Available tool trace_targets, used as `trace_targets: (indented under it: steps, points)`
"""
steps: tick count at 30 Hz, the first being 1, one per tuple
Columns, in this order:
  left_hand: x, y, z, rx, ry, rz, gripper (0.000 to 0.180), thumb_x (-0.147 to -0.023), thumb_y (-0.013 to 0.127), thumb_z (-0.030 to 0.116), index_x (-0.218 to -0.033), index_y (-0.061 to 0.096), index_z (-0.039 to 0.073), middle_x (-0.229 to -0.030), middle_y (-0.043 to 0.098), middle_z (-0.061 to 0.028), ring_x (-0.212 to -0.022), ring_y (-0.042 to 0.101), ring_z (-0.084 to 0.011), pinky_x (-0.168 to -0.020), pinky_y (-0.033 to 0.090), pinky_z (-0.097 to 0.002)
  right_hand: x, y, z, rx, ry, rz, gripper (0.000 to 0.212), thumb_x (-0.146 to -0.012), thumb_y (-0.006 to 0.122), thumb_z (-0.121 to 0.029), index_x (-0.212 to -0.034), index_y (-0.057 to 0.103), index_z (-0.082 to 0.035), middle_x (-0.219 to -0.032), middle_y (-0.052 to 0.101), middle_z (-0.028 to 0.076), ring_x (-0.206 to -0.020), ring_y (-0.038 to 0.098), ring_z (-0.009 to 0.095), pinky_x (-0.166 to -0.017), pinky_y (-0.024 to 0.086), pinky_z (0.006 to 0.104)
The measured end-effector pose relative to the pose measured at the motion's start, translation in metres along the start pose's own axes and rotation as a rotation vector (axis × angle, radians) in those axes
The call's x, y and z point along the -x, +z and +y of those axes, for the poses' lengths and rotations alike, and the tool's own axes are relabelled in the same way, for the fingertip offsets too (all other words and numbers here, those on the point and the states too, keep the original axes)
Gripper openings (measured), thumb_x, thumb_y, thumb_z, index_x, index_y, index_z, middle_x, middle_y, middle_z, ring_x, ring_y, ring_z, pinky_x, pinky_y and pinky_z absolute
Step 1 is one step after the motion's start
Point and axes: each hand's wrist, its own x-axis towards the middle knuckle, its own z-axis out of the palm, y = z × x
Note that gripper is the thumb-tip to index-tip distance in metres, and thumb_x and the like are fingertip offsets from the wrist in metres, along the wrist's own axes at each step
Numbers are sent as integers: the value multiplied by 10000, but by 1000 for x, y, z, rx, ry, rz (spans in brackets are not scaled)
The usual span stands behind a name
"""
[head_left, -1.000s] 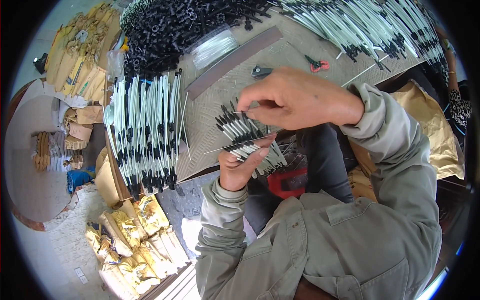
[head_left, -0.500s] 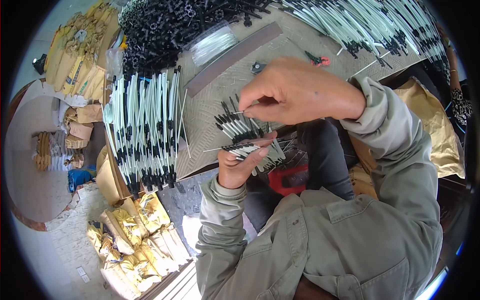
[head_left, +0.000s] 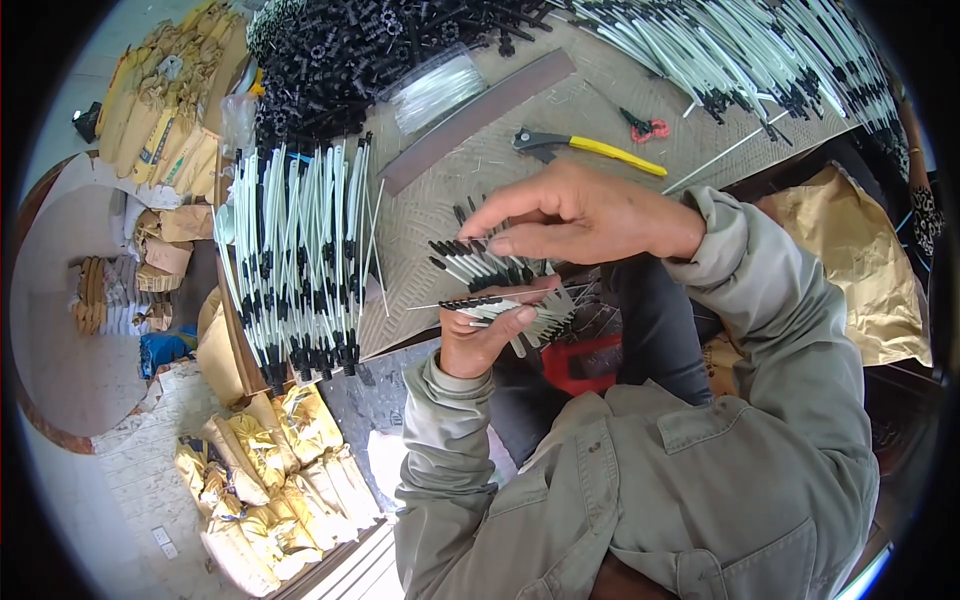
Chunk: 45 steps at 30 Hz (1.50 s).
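Note:
My left hand is wrapped round a bundle of thin whitish rods with black ends, fanned out above my lap. A thin strip or wire sticks out leftward across the bundle by that hand. Over the black ends reaches my right hand, its index finger stretched out and its thumb below, with a gap between them. Its fingertips touch or nearly touch the rod ends; no separate piece shows clearly in them. On the table behind lie a yellow-handled cutter and small red-handled scissors.
Rows of white rods with black fittings lie at the left, more at far right. Behind are heaped black plastic parts, a clear bag of strips and a dark flat bar. Brown paper lies right, yellow packages lower left.
My right hand has lowered onto the black rod ends, its pinch on a thin strip loosened and its index finger straightened. The yellow-handled cutter has come into full sight behind it.

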Motion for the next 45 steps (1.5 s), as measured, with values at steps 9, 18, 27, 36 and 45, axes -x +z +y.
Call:
trace_targets:
  steps: [9,18,27,36,45]
  points:
    - [-2,-2,2,-45,-3,-38,199,-792,569,-67,-988,588,-95,-1024,604,-225,-989,583,-275,-883,446,-349,-6,-9,-15,366,-114,-8,176,-810,583,-119,-977,621,-79,-573,543,70,-440,460,169,-442,331,291]
    - [-2,-3,0,-29,42,-63,187,-793,571,-69,-978,596,-85,-1021,606,-221,-1003,577,-281,-895,440,-359,-5,-3,-13,501,-135,34,100,-783,592,-113,-872,577,-69,-541,508,70,-450,467,240,-439,333,315]
    - [-2,-1,-3,6,22,-47,181,-784,582,-71,-962,612,-71,-1016,609,-219,-1003,577,-279,-892,443,-359,-9,-7,-17,428,-127,27,82,-777,607,-121,-815,578,-55,-543,507,67,-451,474,209,-441,337,300]
    - [-2,-4,0,-44,9,-88,199,-790,580,-56,-986,610,-70,-1031,605,-221,-1010,573,-269,-899,434,-346,-11,-5,-13,259,-56,-13,99,-794,597,-119,-818,572,-26,-599,551,79,-484,484,156,-478,362,281]
    - [0,-7,-1,-49,1,-98,186,-789,591,-36,-971,611,-67,-1027,606,-224,-1017,573,-280,-901,438,-354,-13,-4,-15,241,-46,-96,197,-826,573,-126,-982,600,-8,-639,585,93,-499,480,144,-486,374,277]
